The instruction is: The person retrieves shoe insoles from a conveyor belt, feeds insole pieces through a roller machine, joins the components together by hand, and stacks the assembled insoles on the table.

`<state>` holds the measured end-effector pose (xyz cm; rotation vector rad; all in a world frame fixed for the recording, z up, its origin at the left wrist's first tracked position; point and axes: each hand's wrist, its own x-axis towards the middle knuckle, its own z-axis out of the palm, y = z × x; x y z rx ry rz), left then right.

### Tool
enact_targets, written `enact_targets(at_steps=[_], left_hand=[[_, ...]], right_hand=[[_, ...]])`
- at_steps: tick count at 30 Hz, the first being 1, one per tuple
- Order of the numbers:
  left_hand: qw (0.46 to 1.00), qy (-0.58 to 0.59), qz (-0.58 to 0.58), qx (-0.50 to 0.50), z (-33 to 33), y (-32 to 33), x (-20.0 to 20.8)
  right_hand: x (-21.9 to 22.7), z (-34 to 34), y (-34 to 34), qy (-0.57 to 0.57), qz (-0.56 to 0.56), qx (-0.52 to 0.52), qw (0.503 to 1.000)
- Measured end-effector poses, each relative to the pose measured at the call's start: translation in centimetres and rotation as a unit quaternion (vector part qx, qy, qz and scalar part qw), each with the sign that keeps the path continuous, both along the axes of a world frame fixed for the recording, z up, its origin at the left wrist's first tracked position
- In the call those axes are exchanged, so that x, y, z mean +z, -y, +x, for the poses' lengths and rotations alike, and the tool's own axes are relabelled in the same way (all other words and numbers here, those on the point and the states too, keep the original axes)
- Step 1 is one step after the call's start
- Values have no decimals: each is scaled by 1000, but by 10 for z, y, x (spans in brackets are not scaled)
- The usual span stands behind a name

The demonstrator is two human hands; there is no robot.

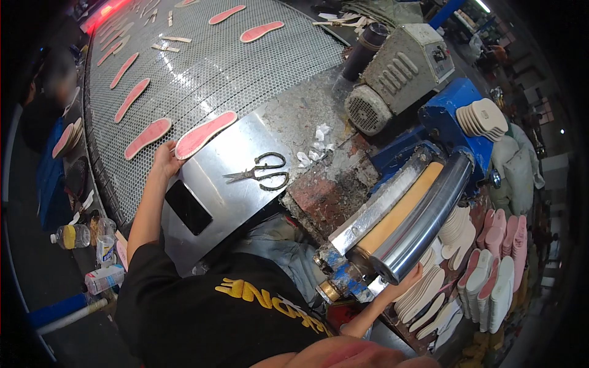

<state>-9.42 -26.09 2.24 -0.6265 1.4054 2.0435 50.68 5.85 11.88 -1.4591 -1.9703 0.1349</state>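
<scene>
My left hand [164, 161] grips the near end of a pink insole with a pale rim [205, 134], which lies across the edge between the mesh conveyor belt [202, 67] and a shiny metal plate [245, 144]. Black-handled scissors [262, 172] and a dark phone [188, 207] rest on that plate. Over on the right, my right hand [405, 287] reaches in beside a stack of pale insoles [422, 293], just below the steel roller [423, 221]. Its fingertips are partly hidden there, so I cannot make out whether they hold anything.
More pink insoles [132, 100] lie spread over the belt. A roller machine with a blue frame [451, 110] and a grey motor [368, 109] stand at the right. Stacks of pink and white insoles [491, 282] sit beyond my right hand. Bottles [104, 279] stand at the left; a person [52, 104] is beyond the belt.
</scene>
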Motion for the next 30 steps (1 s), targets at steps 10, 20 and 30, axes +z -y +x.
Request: enact_targets(at_steps=[10, 20, 30], left_hand=[[989, -82, 109, -64, -64, -254, 1], [806, -451, -195, -331, -21, -302, 49], [650, -523, -44, -550, 91, -244, 137]], right_hand=[[1, 9, 6, 18, 7, 11, 1000], [8, 22, 21, -7, -49, -110, 993], [81, 99, 0, -239, -50, 107, 964]])
